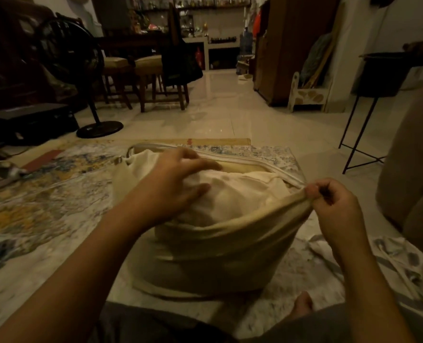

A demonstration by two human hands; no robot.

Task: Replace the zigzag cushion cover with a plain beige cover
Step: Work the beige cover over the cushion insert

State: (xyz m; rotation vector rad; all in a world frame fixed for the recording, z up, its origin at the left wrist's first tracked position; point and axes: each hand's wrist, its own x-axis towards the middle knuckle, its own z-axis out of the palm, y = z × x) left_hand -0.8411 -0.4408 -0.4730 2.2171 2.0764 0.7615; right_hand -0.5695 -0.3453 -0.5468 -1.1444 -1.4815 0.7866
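Observation:
The plain beige cover [220,251] stands on the floor in front of me, its zipped mouth gaping wide. Inside it sits the pale cushion insert [232,194], most of it down in the cover. My left hand [180,179] lies flat on top of the insert with fingers spread, pressing it. My right hand [329,199] pinches the near right edge of the cover's opening and holds it up. A crumpled white and grey patterned cloth [389,268], likely the zigzag cover, lies on the floor to the right.
A patterned rug [57,194] covers the floor to the left. A standing fan [91,95], wooden stools [146,78] and a black metal stand [369,120] are further off. A beige sofa edge [413,169] rises at right. My foot [303,303] shows below.

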